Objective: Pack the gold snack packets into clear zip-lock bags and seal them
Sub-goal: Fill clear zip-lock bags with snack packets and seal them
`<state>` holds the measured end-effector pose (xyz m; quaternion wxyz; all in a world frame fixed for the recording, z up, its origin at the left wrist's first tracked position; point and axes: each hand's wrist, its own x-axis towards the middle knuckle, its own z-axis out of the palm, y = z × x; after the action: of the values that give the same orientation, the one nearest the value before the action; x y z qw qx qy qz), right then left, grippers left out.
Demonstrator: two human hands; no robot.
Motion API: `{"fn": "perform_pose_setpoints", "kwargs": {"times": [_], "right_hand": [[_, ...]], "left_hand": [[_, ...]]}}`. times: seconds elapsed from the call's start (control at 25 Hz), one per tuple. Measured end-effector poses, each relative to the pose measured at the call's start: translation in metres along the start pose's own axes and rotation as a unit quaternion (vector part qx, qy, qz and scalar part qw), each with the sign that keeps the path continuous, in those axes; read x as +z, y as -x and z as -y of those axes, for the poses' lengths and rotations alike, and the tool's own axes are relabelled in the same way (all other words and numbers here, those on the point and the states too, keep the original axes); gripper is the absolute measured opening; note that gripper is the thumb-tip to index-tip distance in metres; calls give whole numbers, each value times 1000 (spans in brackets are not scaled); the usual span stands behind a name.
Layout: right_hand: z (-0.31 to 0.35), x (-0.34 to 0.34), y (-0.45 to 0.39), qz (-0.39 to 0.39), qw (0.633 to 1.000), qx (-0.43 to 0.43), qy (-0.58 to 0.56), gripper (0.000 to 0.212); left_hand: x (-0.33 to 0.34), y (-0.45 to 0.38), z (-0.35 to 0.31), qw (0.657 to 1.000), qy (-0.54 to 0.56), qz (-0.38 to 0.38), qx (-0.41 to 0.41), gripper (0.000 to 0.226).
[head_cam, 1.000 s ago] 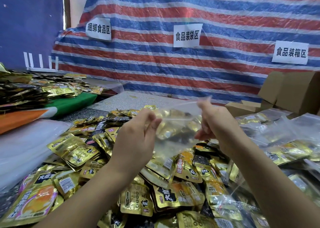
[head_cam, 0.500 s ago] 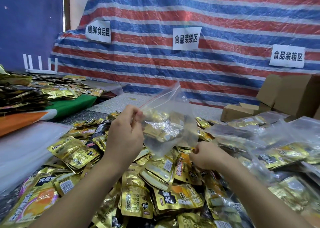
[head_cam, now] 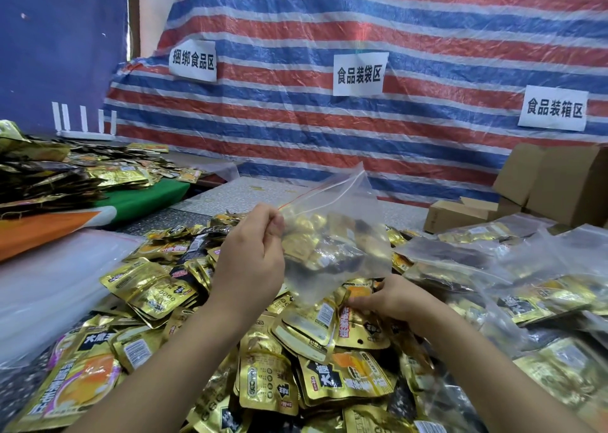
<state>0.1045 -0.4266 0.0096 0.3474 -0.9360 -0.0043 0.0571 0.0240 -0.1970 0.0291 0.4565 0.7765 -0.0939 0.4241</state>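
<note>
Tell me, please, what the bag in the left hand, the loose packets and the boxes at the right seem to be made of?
Zip-lock bag: thin clear plastic film, glossy; it crinkles and shows what lies behind it. Gold snack packets: probably metallised foil laminate, with mirror-like glare and sharp creases. Boxes: likely matt brown cardboard, with folded flaps.

Two hands, left hand (head_cam: 253, 261) and right hand (head_cam: 391, 297), one held clear zip-lock bag (head_cam: 332, 235), three white paper signs (head_cam: 359, 74), loose gold snack packets (head_cam: 266, 380) too many to count
</note>
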Motion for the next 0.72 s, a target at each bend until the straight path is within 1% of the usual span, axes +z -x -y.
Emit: {"fn": "perform_pose_setpoints", "kwargs": {"times": [0.12,0.2,0.32,0.36,0.44,0.52,0.56,0.64,0.72], "right_hand": [[2,-5,4,4,998,8,-59,27],[3,-6,5,16,996,10,-86,30],[6,-1,7,44,997,-7,-64,39],[6,1,6,52,997,-10,-59,38],[7,-1,6,46,997,-6,-66,30],[7,-8,7,30,994,4,-106,22],[7,-12,7,13,992,10,-128,21],[7,-20,5,-50,986,22,-155,22],[6,-27,3,-122,977,11,-172,18]], "left_hand": [[-1,-1,1,1000,7,-4,-4,21],[-1,-1,0,1000,7,-4,-2,22],[0,0,-1,1000,4,0,2,22],[0,0,0,1000,3,0,2,22],[0,0,1,1000,3,-1,-2,22],[-1,-1,2,1000,4,-4,-5,21],[-1,-1,2,1000,6,-4,-5,20],[0,-1,2,1000,9,-3,2,21],[0,-1,2,1000,6,1,6,22]]}}
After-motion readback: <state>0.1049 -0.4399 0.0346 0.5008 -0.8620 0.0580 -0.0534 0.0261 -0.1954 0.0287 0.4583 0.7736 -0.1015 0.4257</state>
